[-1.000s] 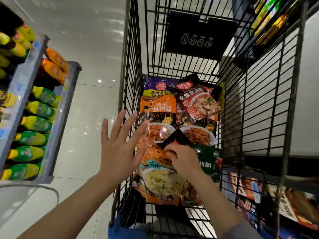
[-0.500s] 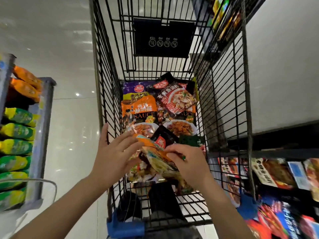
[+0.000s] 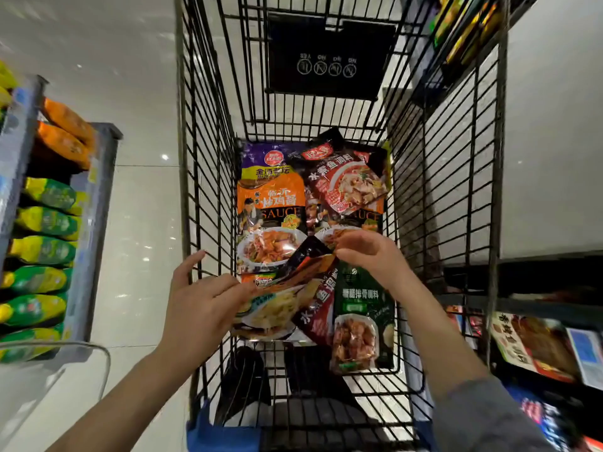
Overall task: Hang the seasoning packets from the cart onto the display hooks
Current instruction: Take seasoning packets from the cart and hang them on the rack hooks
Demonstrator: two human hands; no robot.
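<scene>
Glossy orange packet pinched by both hands.

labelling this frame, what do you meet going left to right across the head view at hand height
shelf of green and yellow bottles → left hand → orange packet held by both hands → right hand → cart's right wire wall → packets on the right display

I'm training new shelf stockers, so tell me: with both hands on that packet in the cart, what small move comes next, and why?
Probably lift the orange packet straight up, clear of the cart. The right hand pinches its top corner, the left hand holds its side, and it overlaps the green packet, so dragging sideways could disturb the pile.
</scene>
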